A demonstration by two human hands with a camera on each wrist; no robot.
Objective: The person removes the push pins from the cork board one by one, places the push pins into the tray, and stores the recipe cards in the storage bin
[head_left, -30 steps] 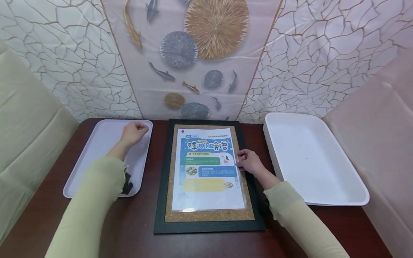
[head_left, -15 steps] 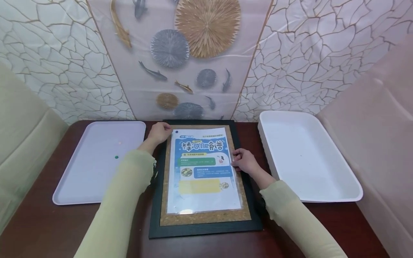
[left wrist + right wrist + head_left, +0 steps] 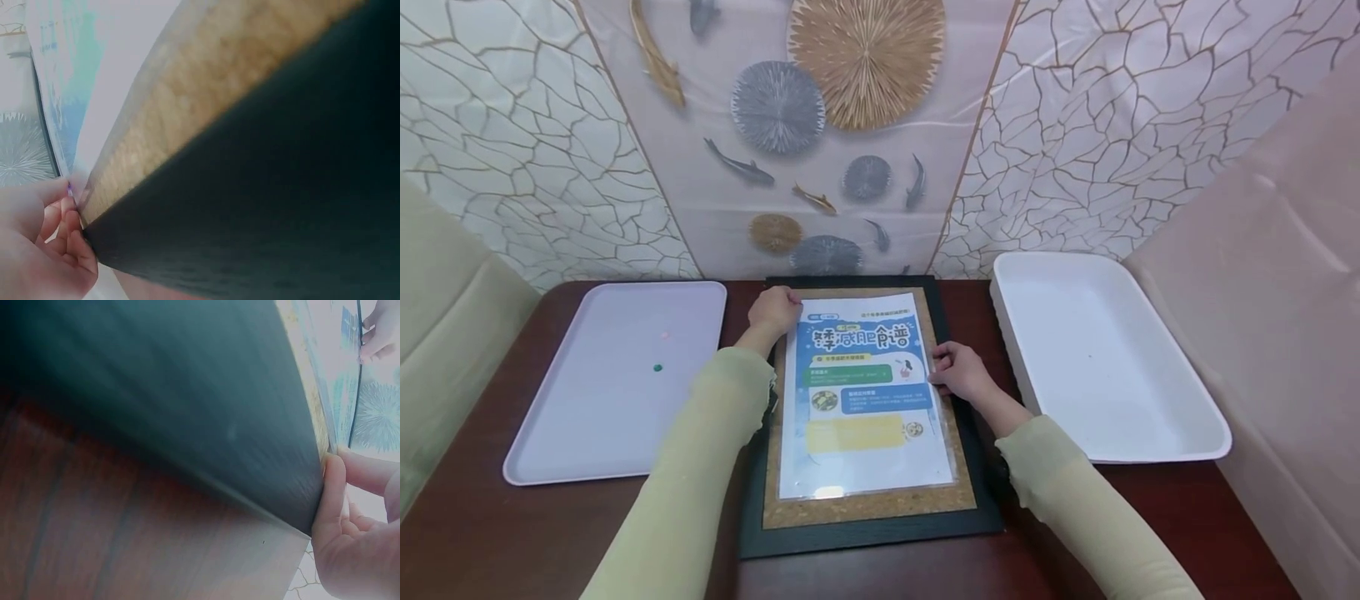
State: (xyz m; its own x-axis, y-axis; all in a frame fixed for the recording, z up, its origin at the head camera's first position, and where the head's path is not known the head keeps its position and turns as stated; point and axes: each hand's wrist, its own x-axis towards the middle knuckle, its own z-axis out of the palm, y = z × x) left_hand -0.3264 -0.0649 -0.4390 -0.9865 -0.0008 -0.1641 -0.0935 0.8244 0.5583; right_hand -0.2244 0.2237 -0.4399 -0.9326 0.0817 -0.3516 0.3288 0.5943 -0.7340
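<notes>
A poster in a clear sleeve lies on a cork board with a black frame. At the poster's upper left corner is my left hand. In the left wrist view its thumb and curled fingers meet at a small purple push pin there. Halfway up the right side, my right hand pinches the poster's edge between thumb and index finger, seen also in the right wrist view with the fingertips beside the cork.
To the left a pale shallow tray bears a green pin and a tiny pinkish one. A deep white bin stands on the right. Behind the dark red table hangs a patterned cloth.
My left hand has left the tray and moved right to the poster's upper left corner, covering the purple pin. The right hand keeps its place on the right edge. The head view has shifted slightly.
</notes>
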